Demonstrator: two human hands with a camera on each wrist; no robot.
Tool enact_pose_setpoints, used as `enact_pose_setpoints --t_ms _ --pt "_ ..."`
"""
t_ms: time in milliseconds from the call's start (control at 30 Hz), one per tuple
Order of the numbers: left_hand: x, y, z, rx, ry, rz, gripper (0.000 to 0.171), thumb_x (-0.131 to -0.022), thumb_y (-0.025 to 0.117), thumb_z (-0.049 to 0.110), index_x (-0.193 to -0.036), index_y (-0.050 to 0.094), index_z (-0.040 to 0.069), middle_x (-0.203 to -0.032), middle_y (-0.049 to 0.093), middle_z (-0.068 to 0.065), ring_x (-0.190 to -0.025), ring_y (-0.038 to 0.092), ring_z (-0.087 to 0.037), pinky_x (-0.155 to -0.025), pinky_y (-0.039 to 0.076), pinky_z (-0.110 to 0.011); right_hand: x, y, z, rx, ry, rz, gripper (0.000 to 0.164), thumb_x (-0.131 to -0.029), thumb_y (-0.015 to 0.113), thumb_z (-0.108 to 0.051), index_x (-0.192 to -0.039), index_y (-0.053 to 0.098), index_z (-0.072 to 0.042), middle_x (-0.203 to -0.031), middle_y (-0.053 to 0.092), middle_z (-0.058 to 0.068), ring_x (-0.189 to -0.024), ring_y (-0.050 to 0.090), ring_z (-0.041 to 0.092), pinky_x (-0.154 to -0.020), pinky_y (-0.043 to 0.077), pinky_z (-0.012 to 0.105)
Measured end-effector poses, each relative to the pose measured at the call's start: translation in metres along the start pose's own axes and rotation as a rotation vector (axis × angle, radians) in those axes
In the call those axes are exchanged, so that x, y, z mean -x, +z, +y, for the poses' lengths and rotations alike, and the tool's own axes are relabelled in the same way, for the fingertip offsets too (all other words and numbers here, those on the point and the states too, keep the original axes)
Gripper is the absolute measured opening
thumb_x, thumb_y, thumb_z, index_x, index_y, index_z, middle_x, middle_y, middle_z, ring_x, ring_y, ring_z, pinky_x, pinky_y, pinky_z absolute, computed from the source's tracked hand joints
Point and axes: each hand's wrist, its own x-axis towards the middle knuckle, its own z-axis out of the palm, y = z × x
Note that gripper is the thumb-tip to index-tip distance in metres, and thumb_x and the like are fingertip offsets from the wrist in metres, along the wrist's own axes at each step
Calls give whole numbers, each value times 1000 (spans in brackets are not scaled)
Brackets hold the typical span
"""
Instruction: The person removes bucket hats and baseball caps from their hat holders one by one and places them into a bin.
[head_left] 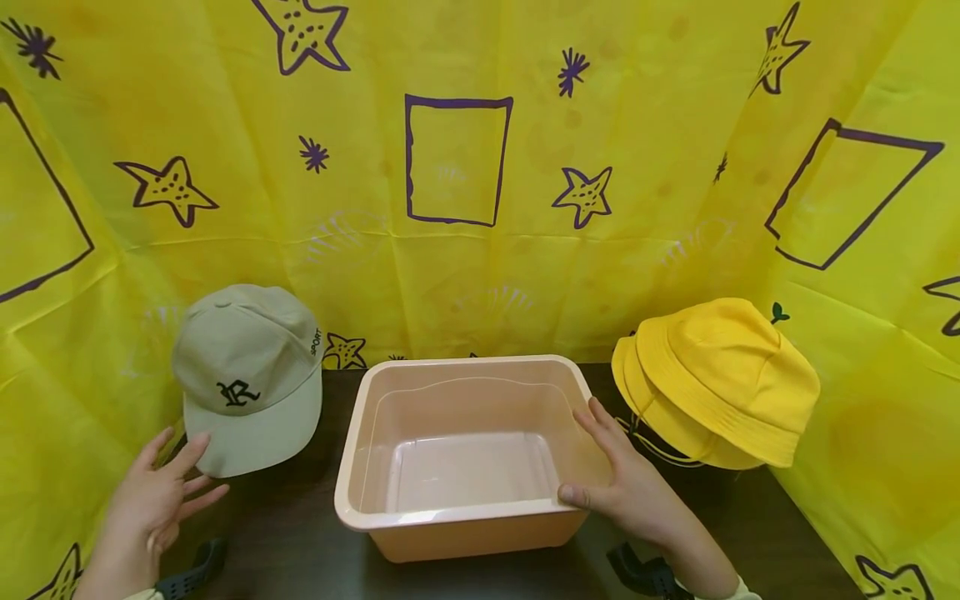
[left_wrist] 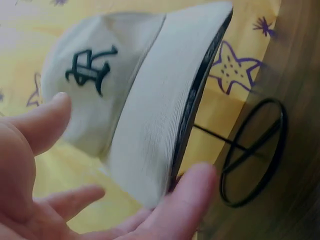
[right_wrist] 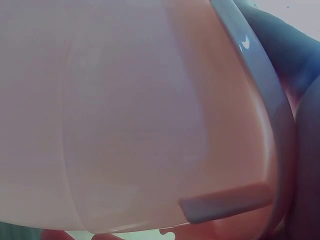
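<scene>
A light grey-beige baseball cap point(head_left: 251, 354) with dark lettering is raised at the left, on a black wire stand point(left_wrist: 282, 135) seen in the left wrist view. My left hand point(head_left: 161, 496) is at its brim with fingers spread, not gripping it; whether a fingertip touches, I cannot tell. A peach plastic tub point(head_left: 465, 518) stands in the middle with nothing inside. On its right rim rests my right hand point(head_left: 626, 483), fingers extended along the side and thumb at the front corner. The right wrist view is filled by the tub's wall point(right_wrist: 125, 120).
Yellow bucket hats point(head_left: 727, 375), layered together with a cord and a green sprout, sit at the right. A dark tabletop point(head_left: 292, 533) lies beneath. Yellow cloth point(head_left: 457, 283) with purple drawings encloses the back and sides.
</scene>
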Motion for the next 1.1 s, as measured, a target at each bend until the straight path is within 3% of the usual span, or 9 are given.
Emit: enact_pose_setpoints --t_ms 33,67,133,200,267,333,400,567,1100 --pt "-1 -5 -1 36 -8 -19 100 -98 57 45 -153 -24 26 -141 40 -28 -78 63 -6 -76 58 -41 0 0 0 -5 4 1 94 -77 86 -37 -154 38 -12 -164 12 14 -143 15 48 -100 24 75" --pt "-3 -9 -2 77 -15 -39 98 -99 57 40 -154 -22 25 -130 52 -19 -78 65 -7 -78 57 -41 0 0 0 -6 8 1 94 -77 86 -38 -154 39 -12 -164 12 14 -143 15 47 -99 24 75" --pt "-3 -16 -4 129 -21 -70 93 -101 58 31 -156 -17 27 -108 60 3 -79 67 -12 -80 56 -43 0 0 -1 -12 18 3 93 -77 86 -37 -154 39 -15 -164 12 12 -144 15 47 -100 24 75" --pt "-3 -21 -7 161 -23 -94 77 -102 57 24 -156 5 39 -94 61 12 -80 69 -17 -80 56 -42 0 0 -1 -15 22 5 92 -77 86 -38 -154 39 -16 -165 12 11 -144 15 46 -100 24 74" --pt "-3 -24 -9 179 -7 -118 48 -103 57 20 -141 38 41 -93 61 12 -81 70 -19 -79 56 -41 0 0 -1 -16 25 5 92 -77 86 -40 -154 40 -17 -165 12 10 -144 14 46 -101 24 73" --pt "-1 -26 -11 179 28 -137 27 -104 55 15 -116 59 39 -94 62 11 -81 70 -20 -77 57 -39 0 0 -2 -20 26 5 92 -77 86 -41 -153 41 -17 -165 13 10 -144 15 45 -101 24 73" --pt "1 -27 -13 222 62 -155 34 -104 52 8 -97 69 37 -93 62 9 -80 70 -22 -75 58 -39 0 -1 -2 -21 26 6 91 -77 86 -41 -153 41 -16 -164 13 11 -144 16 45 -101 25 72" --pt "5 -25 -14 320 108 -136 43 -102 50 -3 -89 77 29 -88 66 1 -74 71 -25 -69 58 -39 0 -1 -3 -13 27 8 91 -77 85 -41 -152 42 -14 -164 13 11 -144 16 46 -101 25 72" --pt "9 -30 -12 401 117 -91 38 -100 52 -6 -86 78 18 -83 68 -1 -71 71 -23 -66 58 -36 1 1 -2 -9 25 11 87 -77 85 -43 -148 47 -9 -164 16 13 -143 18 45 -102 26 70"
